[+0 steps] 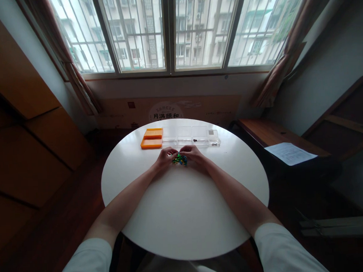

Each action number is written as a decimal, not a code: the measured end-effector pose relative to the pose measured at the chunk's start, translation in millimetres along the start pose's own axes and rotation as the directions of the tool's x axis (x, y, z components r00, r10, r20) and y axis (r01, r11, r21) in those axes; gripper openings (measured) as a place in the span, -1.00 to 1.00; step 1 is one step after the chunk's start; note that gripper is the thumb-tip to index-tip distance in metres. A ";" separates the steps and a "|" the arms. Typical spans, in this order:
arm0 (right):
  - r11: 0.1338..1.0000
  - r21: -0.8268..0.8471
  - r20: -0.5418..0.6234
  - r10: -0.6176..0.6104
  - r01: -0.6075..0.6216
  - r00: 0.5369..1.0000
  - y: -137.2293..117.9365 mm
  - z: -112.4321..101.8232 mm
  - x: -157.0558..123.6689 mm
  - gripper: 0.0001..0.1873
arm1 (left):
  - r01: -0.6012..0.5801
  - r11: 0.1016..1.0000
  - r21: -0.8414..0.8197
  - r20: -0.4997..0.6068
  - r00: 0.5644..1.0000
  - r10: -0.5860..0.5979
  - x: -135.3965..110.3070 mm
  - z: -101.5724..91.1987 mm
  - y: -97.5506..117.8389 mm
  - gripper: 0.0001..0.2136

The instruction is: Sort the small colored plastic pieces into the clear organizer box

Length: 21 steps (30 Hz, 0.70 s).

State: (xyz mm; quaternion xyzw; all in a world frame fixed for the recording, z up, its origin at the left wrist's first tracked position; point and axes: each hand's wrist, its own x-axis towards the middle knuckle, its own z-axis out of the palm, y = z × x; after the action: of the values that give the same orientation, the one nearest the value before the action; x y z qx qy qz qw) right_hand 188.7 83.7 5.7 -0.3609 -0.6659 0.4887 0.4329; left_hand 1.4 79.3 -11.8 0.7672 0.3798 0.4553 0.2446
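Both my hands rest on a round white table (185,217), close together near its far side. My left hand (166,157) and my right hand (194,154) have curled fingers that meet around a small heap of tiny coloured pieces (179,159), green, blue and yellow. The fingertips pinch at the heap; exactly which pieces each hand grips is too small to tell. Just beyond the hands lies a clear plastic compartment box (193,136) with small dark items in its right cells, and an orange tray (152,138) beside its left end.
A wide barred window (170,31) with curtains fills the far wall. A low wooden bench (266,133) with a sheet of paper (290,152) stands to the right. Wooden cabinets (23,132) line the left side. Dark wooden floor surrounds the table.
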 end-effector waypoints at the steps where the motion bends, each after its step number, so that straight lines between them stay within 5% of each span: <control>1: 1.000 0.004 0.000 0.000 0.000 1.000 0.2 0.0 0.0 -0.65 | 0.000 1.000 0.001 0.000 1.000 0.000 -0.1 0.0 -0.1 -0.83; 21: 1.000 -0.014 -0.018 0.014 -0.014 1.000 4.1 1.3 1.9 -0.61 | 0.003 1.000 0.027 -0.007 1.000 -0.003 -0.1 -1.3 0.4 -0.78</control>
State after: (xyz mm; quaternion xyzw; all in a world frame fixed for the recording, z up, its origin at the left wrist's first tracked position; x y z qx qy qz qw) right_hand 187.0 86.1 2.0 -0.3729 -0.6629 0.4839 0.4328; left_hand 0.4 79.0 -10.9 0.7684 0.3877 0.4524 0.2336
